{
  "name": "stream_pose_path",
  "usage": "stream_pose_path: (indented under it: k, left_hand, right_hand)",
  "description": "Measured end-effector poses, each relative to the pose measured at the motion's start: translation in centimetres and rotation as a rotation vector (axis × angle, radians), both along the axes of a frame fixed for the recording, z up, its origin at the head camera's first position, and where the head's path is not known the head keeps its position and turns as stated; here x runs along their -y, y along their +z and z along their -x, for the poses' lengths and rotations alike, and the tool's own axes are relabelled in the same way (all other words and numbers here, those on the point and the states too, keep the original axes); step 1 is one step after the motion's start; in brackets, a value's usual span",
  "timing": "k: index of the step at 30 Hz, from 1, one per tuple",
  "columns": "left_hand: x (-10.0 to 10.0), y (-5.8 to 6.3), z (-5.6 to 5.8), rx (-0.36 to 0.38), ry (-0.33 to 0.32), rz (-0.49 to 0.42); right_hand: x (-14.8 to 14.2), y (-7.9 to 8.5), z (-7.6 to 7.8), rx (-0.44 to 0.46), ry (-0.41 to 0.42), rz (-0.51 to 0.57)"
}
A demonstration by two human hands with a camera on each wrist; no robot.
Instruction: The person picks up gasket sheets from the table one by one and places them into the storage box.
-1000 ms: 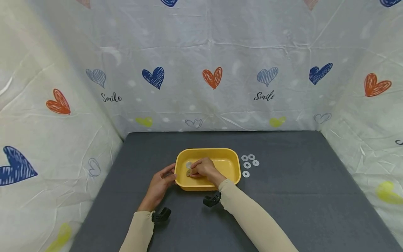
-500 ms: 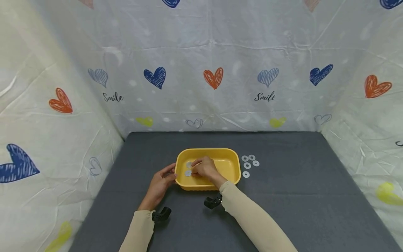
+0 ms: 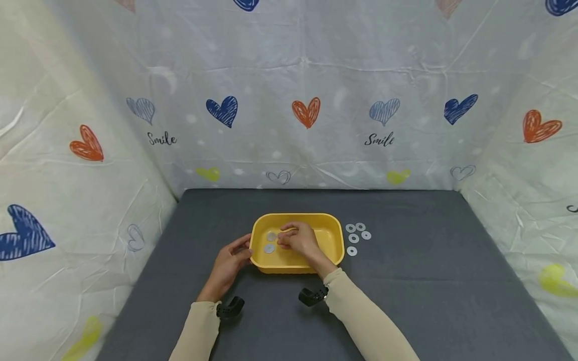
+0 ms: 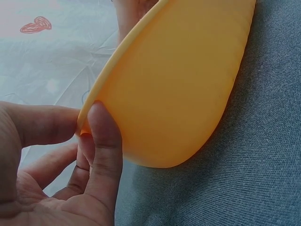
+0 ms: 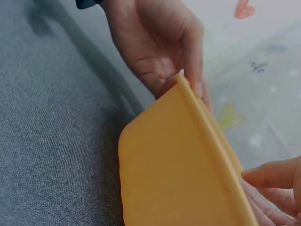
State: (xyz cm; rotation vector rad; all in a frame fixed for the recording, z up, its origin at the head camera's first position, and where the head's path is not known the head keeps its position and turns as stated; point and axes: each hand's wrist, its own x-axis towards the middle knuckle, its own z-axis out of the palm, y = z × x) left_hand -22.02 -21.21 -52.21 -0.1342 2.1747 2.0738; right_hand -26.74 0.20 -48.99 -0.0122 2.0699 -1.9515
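A yellow plastic tray sits on the dark cloth. My left hand pinches its left rim, thumb outside and index finger over the edge, as the left wrist view shows. Two flat washers, a nearer washer and a farther washer, lie in the tray's left part. My right hand hovers inside the tray just right of them, fingers loosely bent, and no thing shows between them. In the right wrist view its fingers appear past the tray's rim; the tray wall hides the washers there.
Several washers lie on the dark cloth just right of the tray. A white curtain printed with hearts stands behind the table and along both sides.
My right hand has moved slightly right, away from the nearer washer. That washer, tilted at the fingertips a second ago, now lies flat. The left hand stays on the rim.
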Motion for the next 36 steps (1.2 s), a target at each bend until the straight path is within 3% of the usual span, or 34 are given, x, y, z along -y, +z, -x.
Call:
stream_pose_path:
  k: [8, 17, 26, 36]
  left_hand:
    - [0.0, -0.1, -0.2, 0.014, 0.005, 0.012]
    - [-0.2, 0.0, -0.2, 0.023, 0.011, 0.0]
    - [-0.3, 0.0, -0.2, 0.012, 0.003, -0.015]
    - [-0.1, 0.0, -0.1, 0.018, 0.019, -0.027]
  right_hand:
    - [-1.3, 0.8, -1.5, -0.066, 0.012, 0.06]
    - [-3.1, 1.6, -2.9, -0.154, 0.052, 0.034]
    - [-6.9, 1.6, -3.4, -0.245, 0.098, 0.021]
    - [-10.5, 2.0, -4.5, -0.249, 0.097, 0.018]
